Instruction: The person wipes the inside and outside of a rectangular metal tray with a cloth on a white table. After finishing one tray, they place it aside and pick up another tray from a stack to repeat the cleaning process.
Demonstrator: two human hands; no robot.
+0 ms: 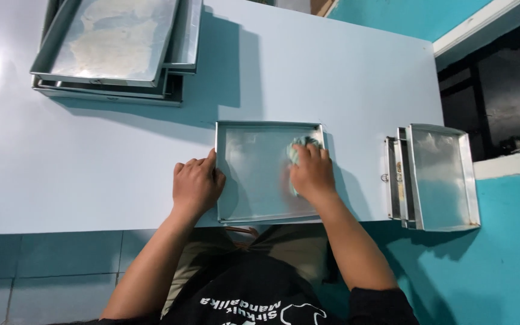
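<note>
So the metal baking tray (254, 180) sits flat at the near edge of the pale blue-white table (91, 168), right in front of the person, long side running away from them. The left hand (195, 185) rests on the tray's left rim, fingers pressed close together and curled over the edge, thumb side against the metal, basically pinning it in place. The right hand (312, 174) is inside the tray near its upper right corner, fingers bunched down on a small teal cloth (299, 147) that pokes out past the fingertips; the cloth is pressed flat to the tray bottom. Off to the right, hanging partly over the table's edge, there's a stack of shiny trays (440, 177), staggered so three rims show on the left. At the far left corner sits another pile of bigger trays (115, 45), the top one tilted and streaked with whitish residue. Beyond the table the wall (501, 265) is bright teal with a white trim strip (510, 164).
</note>
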